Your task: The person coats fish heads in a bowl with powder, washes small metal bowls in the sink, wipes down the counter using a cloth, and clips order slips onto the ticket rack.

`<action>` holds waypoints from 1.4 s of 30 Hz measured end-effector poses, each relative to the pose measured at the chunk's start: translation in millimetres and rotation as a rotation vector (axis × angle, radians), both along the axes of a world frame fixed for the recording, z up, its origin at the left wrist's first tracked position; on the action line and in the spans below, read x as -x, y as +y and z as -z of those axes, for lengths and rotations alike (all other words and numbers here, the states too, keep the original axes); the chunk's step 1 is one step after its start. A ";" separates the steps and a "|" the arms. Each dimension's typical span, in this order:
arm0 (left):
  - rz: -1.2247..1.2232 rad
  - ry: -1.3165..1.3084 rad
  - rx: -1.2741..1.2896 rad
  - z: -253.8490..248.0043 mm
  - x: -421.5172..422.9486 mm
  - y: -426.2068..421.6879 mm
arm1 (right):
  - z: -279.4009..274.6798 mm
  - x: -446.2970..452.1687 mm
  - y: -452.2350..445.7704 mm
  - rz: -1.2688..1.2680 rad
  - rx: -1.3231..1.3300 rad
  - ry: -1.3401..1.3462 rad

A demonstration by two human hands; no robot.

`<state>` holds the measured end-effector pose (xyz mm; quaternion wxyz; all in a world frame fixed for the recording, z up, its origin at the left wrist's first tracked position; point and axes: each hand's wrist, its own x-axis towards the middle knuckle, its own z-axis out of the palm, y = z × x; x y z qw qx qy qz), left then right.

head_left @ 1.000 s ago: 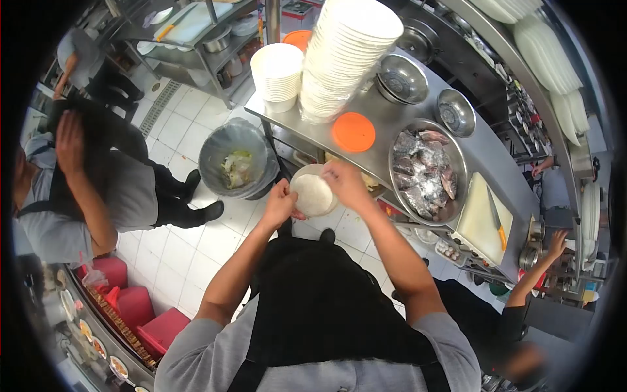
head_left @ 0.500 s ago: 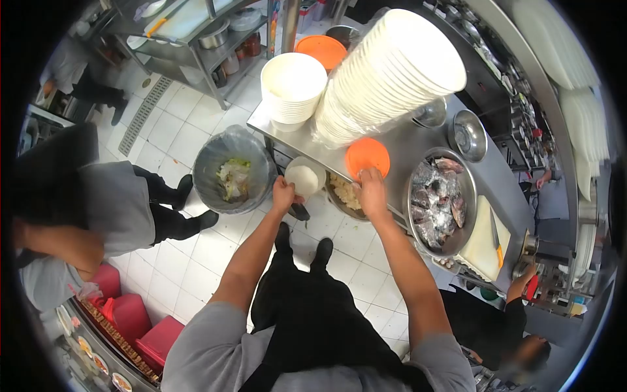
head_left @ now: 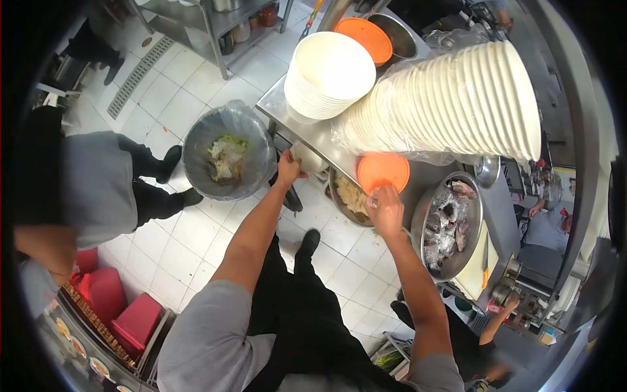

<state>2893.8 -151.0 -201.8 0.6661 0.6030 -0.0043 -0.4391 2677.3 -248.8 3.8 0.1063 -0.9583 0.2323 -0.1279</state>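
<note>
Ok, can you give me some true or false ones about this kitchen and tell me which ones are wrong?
1. The right hand is at the edge of an orange lid. True.
2. The left hand is holding a spoon. False: it is holding a pale tub.
3. Fish pieces are in a metal bowl. True.
4. The bin has nothing in it. False: it has food scraps inside.
5. A knife lies on a cutting board. True.
6. The knife is black all over. False: it has an orange handle.
</note>
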 end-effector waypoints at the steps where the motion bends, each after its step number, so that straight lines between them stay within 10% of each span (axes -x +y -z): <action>1: -0.007 -0.004 0.005 5.2 -0.5 -0.5 | -0.4 -5.9 -3.6 0.003 0.011 -0.001; 17: 0.068 0.188 0.009 23.8 -5.0 2.4 | -36.9 9.7 90.8 -0.072 -0.337 -0.034; 28: 0.018 0.375 0.065 8.3 -2.8 14.3 | 134.4 -86.1 36.8 -0.052 -0.277 -0.005; 42: -0.022 -0.062 -0.300 -2.1 5.1 -13.4 | 172.8 -121.0 0.7 -0.154 -0.383 0.152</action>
